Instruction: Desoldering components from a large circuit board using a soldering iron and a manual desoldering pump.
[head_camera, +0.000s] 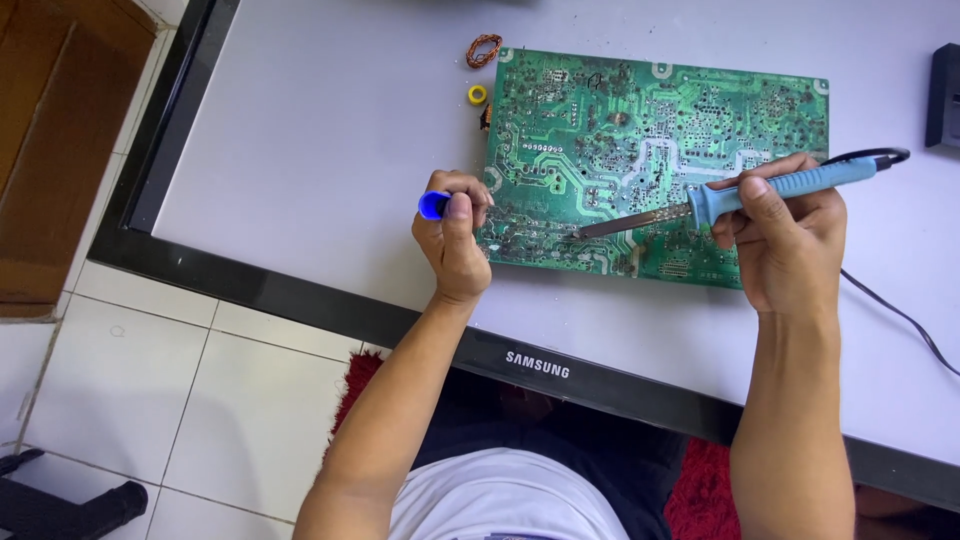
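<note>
A green circuit board (650, 130) lies solder side up on a pale flat panel (320, 130) with a black frame. My right hand (785, 245) is shut on a blue-handled soldering iron (780, 188); its metal tip touches the board near the lower left part. My left hand (455, 235) grips a blue tool (433, 205) at the board's left edge, thumb on its blue end.
A copper wire coil (483, 50) and a small yellow ring (478, 95) lie by the board's top left corner. The iron's black cord (900, 315) trails off to the right. A black object (943, 95) sits at the right edge. White floor tiles (150, 380) lie below.
</note>
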